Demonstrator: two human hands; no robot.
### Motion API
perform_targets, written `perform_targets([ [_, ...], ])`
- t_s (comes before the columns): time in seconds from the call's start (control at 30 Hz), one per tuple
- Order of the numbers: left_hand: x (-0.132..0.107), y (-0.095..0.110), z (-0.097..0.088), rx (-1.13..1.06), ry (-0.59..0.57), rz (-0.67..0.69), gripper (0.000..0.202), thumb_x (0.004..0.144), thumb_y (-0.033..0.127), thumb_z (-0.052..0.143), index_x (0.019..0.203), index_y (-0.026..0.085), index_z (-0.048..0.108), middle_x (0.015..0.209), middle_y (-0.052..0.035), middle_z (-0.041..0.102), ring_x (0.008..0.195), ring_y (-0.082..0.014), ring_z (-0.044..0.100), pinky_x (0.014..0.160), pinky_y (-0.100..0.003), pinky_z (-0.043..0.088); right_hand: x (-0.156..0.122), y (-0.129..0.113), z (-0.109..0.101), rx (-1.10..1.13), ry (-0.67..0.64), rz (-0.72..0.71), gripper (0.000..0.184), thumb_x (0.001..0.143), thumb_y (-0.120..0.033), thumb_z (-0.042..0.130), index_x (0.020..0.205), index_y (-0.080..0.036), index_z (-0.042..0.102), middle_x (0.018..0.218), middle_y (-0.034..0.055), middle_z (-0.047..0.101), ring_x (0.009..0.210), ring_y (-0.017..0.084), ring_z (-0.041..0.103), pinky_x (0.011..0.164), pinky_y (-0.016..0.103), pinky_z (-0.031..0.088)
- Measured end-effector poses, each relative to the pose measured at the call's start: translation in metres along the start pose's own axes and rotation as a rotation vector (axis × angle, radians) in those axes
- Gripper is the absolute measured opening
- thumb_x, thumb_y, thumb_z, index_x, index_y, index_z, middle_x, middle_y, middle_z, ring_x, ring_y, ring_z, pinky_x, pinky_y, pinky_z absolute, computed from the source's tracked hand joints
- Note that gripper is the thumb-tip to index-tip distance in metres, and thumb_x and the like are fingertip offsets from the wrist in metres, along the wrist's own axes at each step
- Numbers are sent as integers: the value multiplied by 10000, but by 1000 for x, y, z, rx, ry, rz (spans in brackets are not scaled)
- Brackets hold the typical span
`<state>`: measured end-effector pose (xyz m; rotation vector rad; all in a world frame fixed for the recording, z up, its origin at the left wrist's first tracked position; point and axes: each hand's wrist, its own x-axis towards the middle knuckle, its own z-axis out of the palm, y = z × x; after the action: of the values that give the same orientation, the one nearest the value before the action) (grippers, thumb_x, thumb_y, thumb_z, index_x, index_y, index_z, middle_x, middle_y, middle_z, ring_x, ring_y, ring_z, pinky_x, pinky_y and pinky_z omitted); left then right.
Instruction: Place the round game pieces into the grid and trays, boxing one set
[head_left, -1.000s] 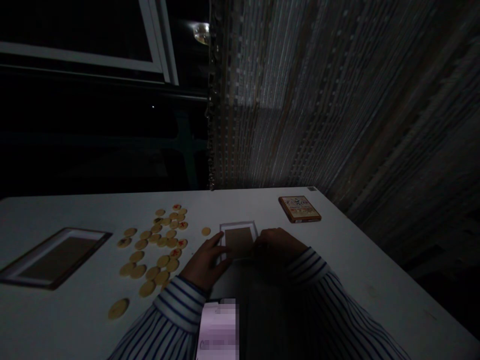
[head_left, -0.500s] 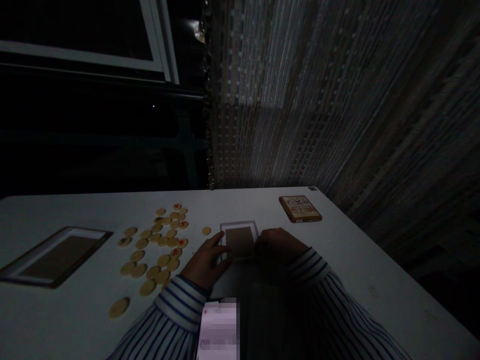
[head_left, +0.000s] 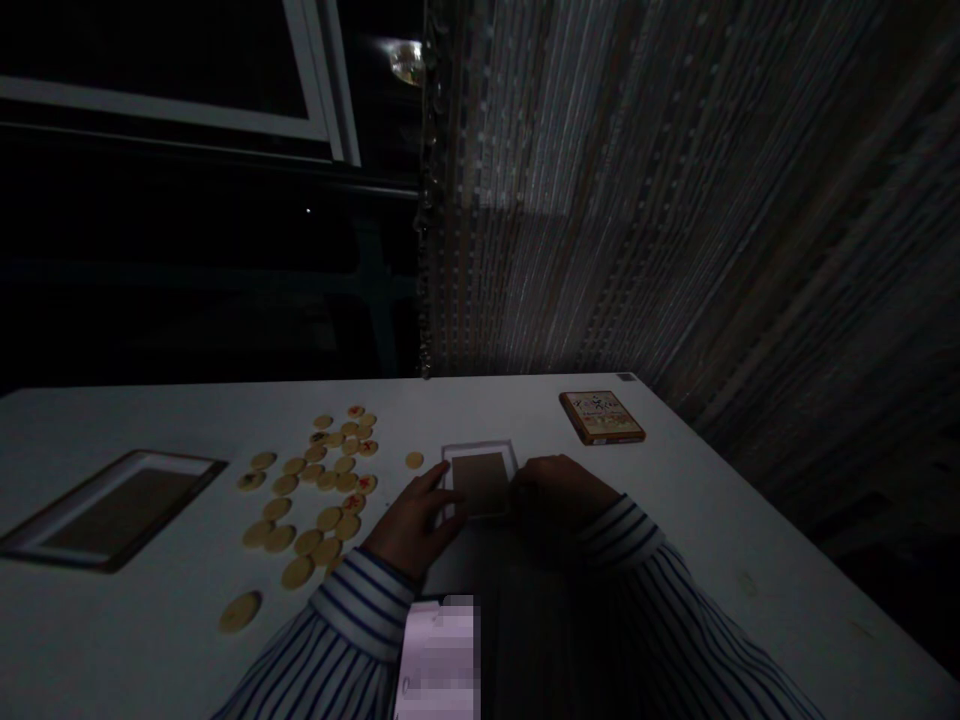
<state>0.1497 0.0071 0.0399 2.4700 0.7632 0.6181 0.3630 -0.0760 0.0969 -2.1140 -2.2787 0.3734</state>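
Dead ahead at 12 o'clock, our L hand (head_left: 416,520) & R hand (head_left: 561,495) still flank the small box (head_left: 480,482); nothing's moved, we're paused. L fingers (head_left: 433,484) spread on its edge; R's too dark, can't tell.

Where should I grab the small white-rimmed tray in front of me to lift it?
Probably by its left and right rims: the small tray lies flat, open side up, on the table, so pinch the rim from both sides. Your left hand touches its left edge; your right hand sits at its right edge.
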Motion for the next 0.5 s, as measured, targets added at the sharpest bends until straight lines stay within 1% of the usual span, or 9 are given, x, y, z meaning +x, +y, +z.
perform_targets([
  [0.07, 0, 0, 0, 11, -14, -11, 266, 714, 248, 563, 962, 194, 642, 1308, -109, 434, 1165, -264, 440, 959, -419, 376, 0, 1, 0, -1, 6, -7, 245, 736, -306, 524, 933, -264, 663, 940, 30, 671, 873, 187, 604, 726, 258, 417],
  [0.13, 0, 1, 0, 14, -22, -13, 274, 712, 244, 564, 968, 187, 641, 1311, -115, 428, 1169, -263, 435, 964, -416, 369, 1, 1, 1, 1, -18, -20, 252, 742, -307, 518, 948, -275, 659, 944, 24, 672, 870, 187, 607, 723, 258, 419],
  [0.2, 1, 1, -1, 12, -23, -6, 272, 717, 246, 555, 966, 180, 642, 1311, -121, 427, 1172, -261, 432, 967, -415, 365, 2, 2, 2, 6, -34, -24, 248, 741, -306, 519, 943, -278, 661, 932, 19, 675, 857, 184, 611, 712, 254, 421],
  [0.37, 0, 1, -1, 5, -24, 2, 271, 722, 260, 545, 966, 190, 640, 1314, -116, 425, 1172, -262, 431, 963, -426, 364, 3, 4, 5, 14, -27, -25, 235, 724, -301, 532, 913, -272, 669, 924, 21, 677, 863, 188, 611, 722, 255, 420],
  [0.5, 0, 0, -1, 0, -27, -11, 274, 717, 256, 550, 968, 194, 640, 1321, -106, 418, 1180, -263, 422, 970, -418, 360, 3, 5, 6, 10, -21, -20, 219, 721, -291, 523, 875, -258, 675, 882, 23, 683, 826, 185, 618, 689, 249, 421],
])
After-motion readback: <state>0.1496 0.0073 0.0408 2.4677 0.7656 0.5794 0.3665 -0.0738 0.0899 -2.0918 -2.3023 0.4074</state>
